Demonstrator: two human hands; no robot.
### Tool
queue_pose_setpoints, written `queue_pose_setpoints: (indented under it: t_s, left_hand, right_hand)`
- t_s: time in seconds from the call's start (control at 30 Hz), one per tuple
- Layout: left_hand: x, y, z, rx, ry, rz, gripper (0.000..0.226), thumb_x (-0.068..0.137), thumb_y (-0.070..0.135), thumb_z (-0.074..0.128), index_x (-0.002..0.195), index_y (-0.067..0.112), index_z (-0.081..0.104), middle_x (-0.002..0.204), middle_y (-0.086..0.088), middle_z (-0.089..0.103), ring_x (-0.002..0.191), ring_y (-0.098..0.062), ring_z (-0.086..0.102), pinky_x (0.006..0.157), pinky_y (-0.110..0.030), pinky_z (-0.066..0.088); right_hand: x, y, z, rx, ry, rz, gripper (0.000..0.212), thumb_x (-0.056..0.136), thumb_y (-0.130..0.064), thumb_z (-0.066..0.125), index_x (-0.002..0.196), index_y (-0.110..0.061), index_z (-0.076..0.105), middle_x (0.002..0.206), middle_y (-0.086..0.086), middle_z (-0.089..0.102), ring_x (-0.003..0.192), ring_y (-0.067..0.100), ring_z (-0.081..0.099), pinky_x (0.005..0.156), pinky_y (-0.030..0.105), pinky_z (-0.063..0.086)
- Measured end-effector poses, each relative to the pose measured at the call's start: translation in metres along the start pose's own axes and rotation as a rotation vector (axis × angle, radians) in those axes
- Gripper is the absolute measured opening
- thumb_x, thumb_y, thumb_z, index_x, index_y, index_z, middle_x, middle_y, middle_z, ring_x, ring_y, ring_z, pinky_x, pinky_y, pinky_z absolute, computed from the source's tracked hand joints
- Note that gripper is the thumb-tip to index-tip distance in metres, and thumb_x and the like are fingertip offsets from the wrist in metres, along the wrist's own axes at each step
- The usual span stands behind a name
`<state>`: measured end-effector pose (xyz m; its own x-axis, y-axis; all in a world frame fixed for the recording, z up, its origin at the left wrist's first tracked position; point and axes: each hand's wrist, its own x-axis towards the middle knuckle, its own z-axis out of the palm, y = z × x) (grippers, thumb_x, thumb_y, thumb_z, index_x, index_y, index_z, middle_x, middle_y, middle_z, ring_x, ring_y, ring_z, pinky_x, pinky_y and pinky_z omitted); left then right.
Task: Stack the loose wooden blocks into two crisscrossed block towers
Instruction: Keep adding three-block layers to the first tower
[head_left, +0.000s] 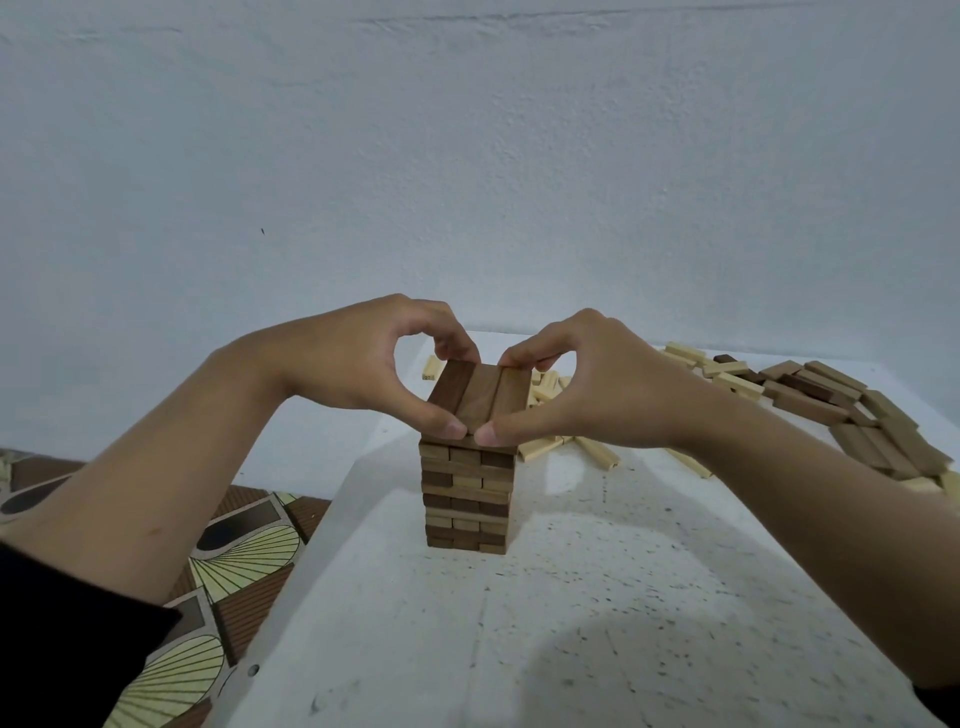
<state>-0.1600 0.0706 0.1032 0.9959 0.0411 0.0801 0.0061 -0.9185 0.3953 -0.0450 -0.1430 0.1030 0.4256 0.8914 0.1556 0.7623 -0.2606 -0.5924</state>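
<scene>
Alignment of the top layer on the crisscrossed wooden block tower (466, 499).
The left hand (363, 364) and right hand (582, 387) pinched the 3 brown wooden top blocks (478, 397) between thumbs at near ends and fingers at far ends, probably to square them flush; loose pale and brown wooden blocks (831, 410) lay on the white speckled table (571, 613), with no tower 2 in view.

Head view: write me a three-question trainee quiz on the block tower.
1. True or false: the left hand and right hand both pinch the top layer of the tower.
2. Most loose blocks on the table lie on the tower's: A left, B right, C near side.
3. How many blocks form the top layer?
Key: 1 true; 2 B; 3 three.
</scene>
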Motion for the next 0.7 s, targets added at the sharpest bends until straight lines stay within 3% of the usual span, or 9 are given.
queue_pose_setpoints:
  t_s: [0.07, 0.2, 0.7]
  left_hand:
    - [0.0001, -0.0007, 0.0004, -0.001, 0.001, -0.001, 0.065, 0.055, 0.075, 0.075, 0.111, 0.044, 0.064, 0.113, 0.023, 0.058, 0.117, 0.002, 0.051, 0.094, -0.021, 0.036]
    - [0.0002, -0.0026, 0.0010, -0.006, 0.000, 0.001, 0.066, 0.054, 0.076, 0.075, 0.111, 0.046, 0.063, 0.114, 0.023, 0.058, 0.117, 0.001, 0.051, 0.092, -0.020, 0.035]
    - [-0.0018, -0.0052, 0.0027, -0.019, -0.002, 0.005, 0.068, 0.055, 0.073, 0.076, 0.114, 0.042, 0.065, 0.112, 0.020, 0.059, 0.116, -0.002, 0.052, 0.091, -0.020, 0.034]
  right_hand:
    - [0.0003, 0.0002, 0.0011, 0.005, 0.006, 0.008, 0.033, 0.060, -0.056, 0.089, 0.082, -0.047, 0.065, 0.090, -0.034, 0.057, 0.105, -0.012, 0.049, 0.107, 0.038, 0.038]
    - [-0.0001, 0.0001, 0.0026, -0.035, 0.024, 0.028, 0.060, 0.059, -0.058, 0.088, 0.113, -0.038, 0.071, 0.094, -0.035, 0.053, 0.107, -0.011, 0.049, 0.105, 0.036, 0.039]
    - [-0.0017, 0.0019, 0.0050, -0.055, 0.061, 0.021, 0.062, 0.060, -0.060, 0.087, 0.116, -0.039, 0.071, 0.091, -0.033, 0.052, 0.104, -0.009, 0.047, 0.106, 0.039, 0.037]
